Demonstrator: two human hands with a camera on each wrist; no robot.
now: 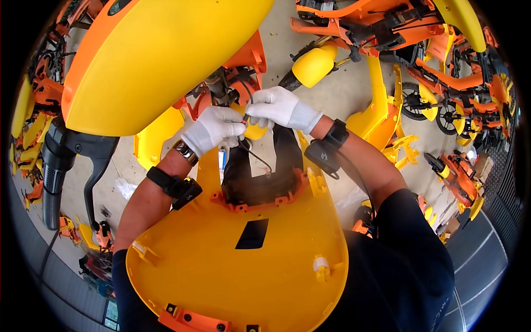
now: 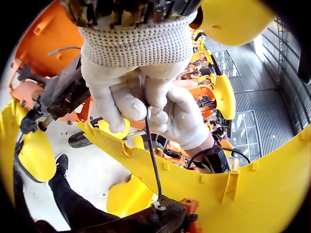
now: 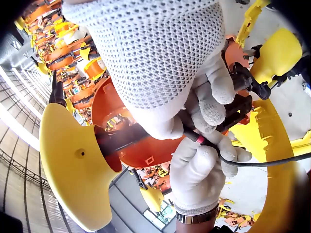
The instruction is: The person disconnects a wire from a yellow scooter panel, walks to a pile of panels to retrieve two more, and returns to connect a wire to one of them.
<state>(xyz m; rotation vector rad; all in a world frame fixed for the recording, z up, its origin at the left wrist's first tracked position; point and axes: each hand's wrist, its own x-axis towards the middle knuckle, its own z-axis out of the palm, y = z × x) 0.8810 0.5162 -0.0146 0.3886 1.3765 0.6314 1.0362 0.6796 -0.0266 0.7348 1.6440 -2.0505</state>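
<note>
Both hands wear white knitted gloves and meet over a thin black cable (image 3: 272, 164). My left hand (image 1: 215, 130) pinches the cable between thumb and fingers, close to a red band (image 3: 200, 139) on it. Just beyond the band, my right hand (image 1: 279, 105) grips the cable's other side, its fingertips nearly touching the left ones. From the left hand the cable runs down to a dark bracket (image 2: 163, 213) beside the yellow panel. That large yellow panel (image 1: 210, 276), with orange clips, lies right before the person's body, under the forearms.
A big yellow and orange shell (image 1: 166, 61) looms at upper left, with a black handlebar grip (image 1: 53, 188) and brake lever (image 1: 99, 177) beside it. Partly stripped orange scooters (image 1: 464, 177) and a yellow frame part (image 1: 376, 110) stand on the concrete floor around.
</note>
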